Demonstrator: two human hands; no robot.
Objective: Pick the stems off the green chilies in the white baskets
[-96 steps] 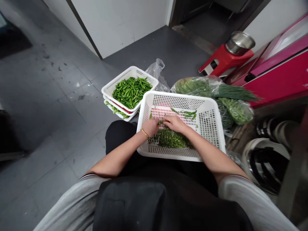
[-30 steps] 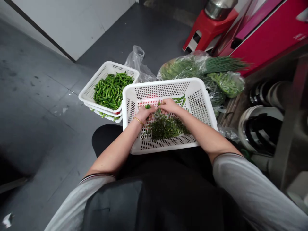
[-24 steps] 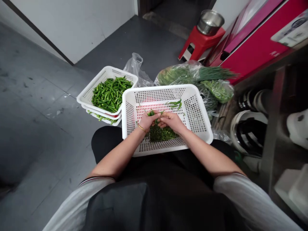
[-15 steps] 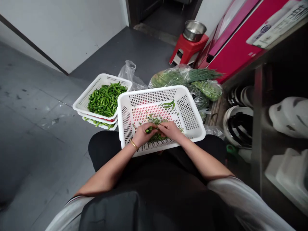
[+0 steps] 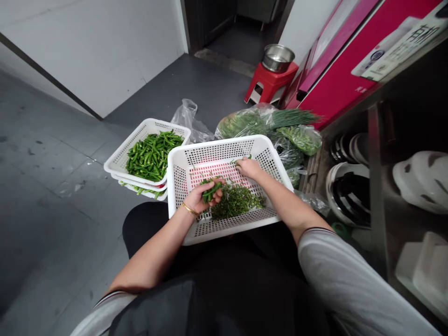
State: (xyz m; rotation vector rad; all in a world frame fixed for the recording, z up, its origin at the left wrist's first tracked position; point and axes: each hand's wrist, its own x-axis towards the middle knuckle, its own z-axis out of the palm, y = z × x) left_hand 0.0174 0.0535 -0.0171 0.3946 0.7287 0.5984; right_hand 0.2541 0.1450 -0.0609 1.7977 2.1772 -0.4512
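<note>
On my lap stands a white plastic basket point(image 5: 191, 240) with holes in its walls. A small bunch of green chili peppers point(image 5: 211, 191) lies in my left hand point(image 5: 198, 198), fingers curled round them. My right hand point(image 5: 248, 167) is at the basket's far right part, its fingers closed down on green chili peppers there and mostly covering them. Between me and the hands, a heap of thin green stems point(image 5: 238, 200) covers part of the basket floor.
To the left, a stack of white baskets point(image 5: 115, 167) bears many green chilies point(image 5: 152, 156). Bagged greens point(image 5: 241, 123) lie behind my basket. A red stool point(image 5: 268, 81) holds a metal pot point(image 5: 278, 58). Shelves with dishes point(image 5: 350, 191) stand at the right.
My hands have moved apart. The right went forward from beside the left to the peppers at the basket's far side; the left has turned, showing the peppers in it. The view has tilted slightly up.
</note>
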